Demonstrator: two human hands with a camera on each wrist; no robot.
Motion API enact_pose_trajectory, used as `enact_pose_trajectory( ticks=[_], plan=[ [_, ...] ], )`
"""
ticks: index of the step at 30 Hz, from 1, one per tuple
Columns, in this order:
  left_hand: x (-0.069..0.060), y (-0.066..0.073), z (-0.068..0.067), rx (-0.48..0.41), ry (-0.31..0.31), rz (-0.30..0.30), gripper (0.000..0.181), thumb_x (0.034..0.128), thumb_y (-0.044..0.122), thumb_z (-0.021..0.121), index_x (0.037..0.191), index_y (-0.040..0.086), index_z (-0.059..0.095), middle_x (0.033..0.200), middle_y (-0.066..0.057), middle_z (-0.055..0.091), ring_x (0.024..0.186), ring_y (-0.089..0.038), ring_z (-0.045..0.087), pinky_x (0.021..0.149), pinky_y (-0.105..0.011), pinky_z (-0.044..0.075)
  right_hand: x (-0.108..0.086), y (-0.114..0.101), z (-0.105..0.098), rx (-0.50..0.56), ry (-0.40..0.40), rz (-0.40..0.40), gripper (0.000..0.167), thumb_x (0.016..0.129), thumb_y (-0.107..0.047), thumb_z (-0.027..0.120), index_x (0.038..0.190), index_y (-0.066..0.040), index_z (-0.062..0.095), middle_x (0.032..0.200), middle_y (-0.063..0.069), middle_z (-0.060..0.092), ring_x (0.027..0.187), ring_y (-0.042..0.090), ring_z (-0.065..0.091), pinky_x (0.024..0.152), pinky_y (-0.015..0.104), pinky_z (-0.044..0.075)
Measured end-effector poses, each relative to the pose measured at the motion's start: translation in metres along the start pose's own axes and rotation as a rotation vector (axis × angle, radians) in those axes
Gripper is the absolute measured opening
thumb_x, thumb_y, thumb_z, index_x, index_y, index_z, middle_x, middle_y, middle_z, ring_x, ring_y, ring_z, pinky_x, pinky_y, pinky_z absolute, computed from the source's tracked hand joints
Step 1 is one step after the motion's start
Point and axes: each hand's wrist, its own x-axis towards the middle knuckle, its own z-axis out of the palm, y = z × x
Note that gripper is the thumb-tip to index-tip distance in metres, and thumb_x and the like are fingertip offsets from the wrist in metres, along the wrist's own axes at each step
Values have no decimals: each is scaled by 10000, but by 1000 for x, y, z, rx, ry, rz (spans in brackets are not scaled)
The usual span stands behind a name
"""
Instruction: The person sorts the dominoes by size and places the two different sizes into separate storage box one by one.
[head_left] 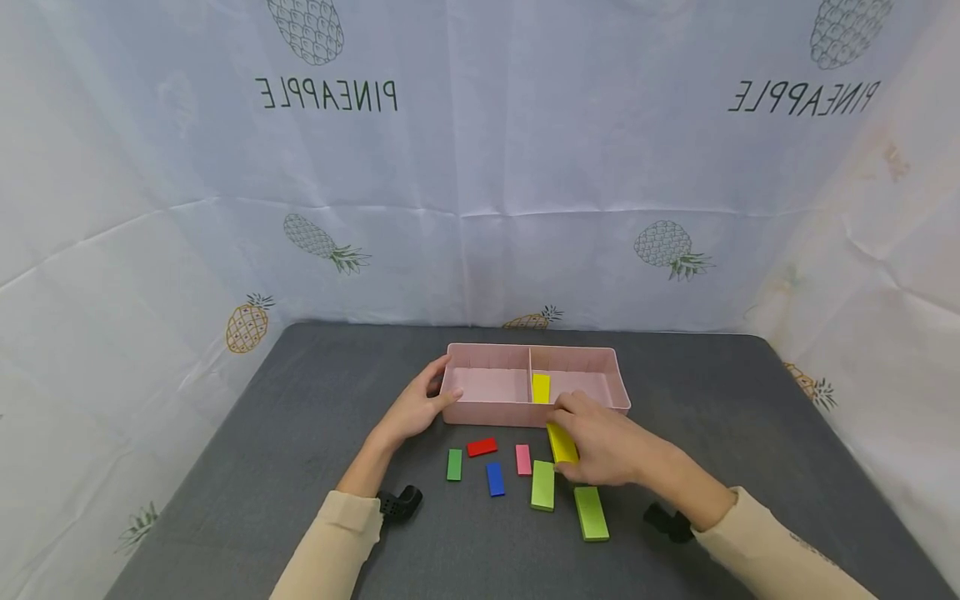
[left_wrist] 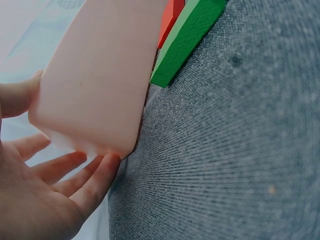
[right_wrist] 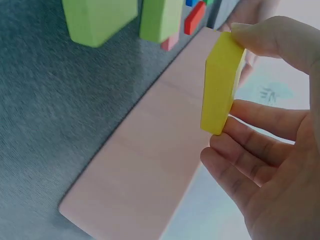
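My left hand (head_left: 417, 407) grips the left end of a pink two-compartment box (head_left: 487, 412), thumb at the front wall and fingers around the end. In the left wrist view that hand (left_wrist: 60, 185) touches the box's corner. A yellow block (head_left: 562, 444) is pinched by my right hand (head_left: 603, 437) just in front of the box, near its divider. The right wrist view shows this yellow block (right_wrist: 220, 85) between thumb and fingers. Another yellow block (head_left: 541, 388) lies in the right compartment, beside the divider. The left compartment's floor shows bare.
In front of the box lie a green block (head_left: 454, 465), a red block (head_left: 482, 447), a blue block (head_left: 495, 479), a pink block (head_left: 522, 460) and two light green blocks, one (head_left: 542, 486) left of the other (head_left: 592, 514). A pineapple-print curtain (head_left: 480, 167) hangs behind the grey table (head_left: 300, 433).
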Motion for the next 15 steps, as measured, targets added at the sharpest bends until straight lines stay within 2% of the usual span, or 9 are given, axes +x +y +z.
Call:
enact_pose_trajectory(
  ticks=[3,8,15],
  plan=[
    [-5,8,-1,15,1,14,712,1015,156,626,1592,-9,244,1586,-291,308,1382,-494,413,1066,-632,380,2,2,-6,10,14,-9,601,795,-348,836,1274,-36,650,1096,-10,536,958,131,469,801,301,506],
    [-7,12,-2,2,-6,7,725,1011,161,634,1596,-6,238,1591,-289,301,1384,-491,413,1066,-633,381,5,4,-17,15,40,-10,590,794,-361,838,1250,-34,653,1102,-4,552,969,138,495,810,306,523],
    [9,-21,-1,6,0,8,737,1010,193,643,1618,80,241,1616,-231,298,1402,-444,416,1065,-626,387,11,10,-29,-44,100,-17,599,764,-363,855,1230,-38,664,1122,29,583,1028,192,512,833,343,535]
  ],
)
